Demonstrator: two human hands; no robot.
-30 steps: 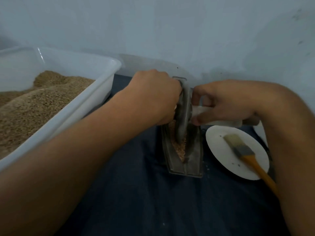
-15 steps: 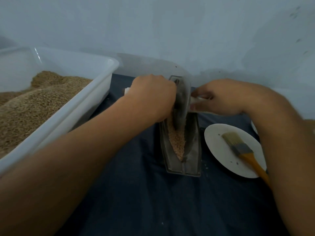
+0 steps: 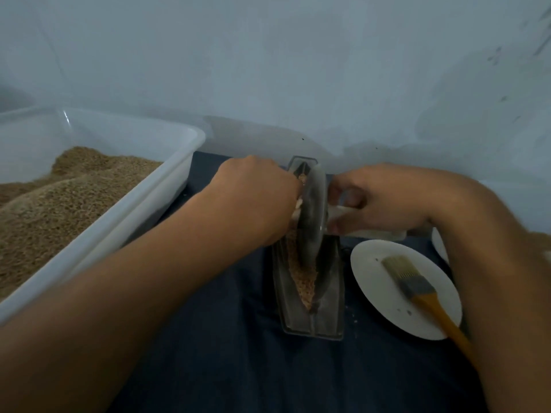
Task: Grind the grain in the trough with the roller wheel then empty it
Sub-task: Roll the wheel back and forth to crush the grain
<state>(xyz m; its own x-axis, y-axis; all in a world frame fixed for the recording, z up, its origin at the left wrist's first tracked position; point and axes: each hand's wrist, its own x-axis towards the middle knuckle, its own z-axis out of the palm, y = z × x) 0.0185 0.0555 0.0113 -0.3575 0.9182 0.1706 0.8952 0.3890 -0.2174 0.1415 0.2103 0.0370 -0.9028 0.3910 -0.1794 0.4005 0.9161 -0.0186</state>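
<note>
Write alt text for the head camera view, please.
Two hands, left hand and right hand, grip the handle ends of a roller wheel standing in a grain-filled trough on dark cloth. A brush lies on a white plate beside it.

Tub (image 3: 125, 210) crowds trough (image 3: 313, 323) left; plate (image 3: 384, 308) with brush (image 3: 417, 290) right; near cloth (image 3: 253, 368) open.

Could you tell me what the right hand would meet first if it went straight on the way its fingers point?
Probably the wheel: the right hand grips the handle, fingers pointing toward the wheel's face, close beside it.
</note>
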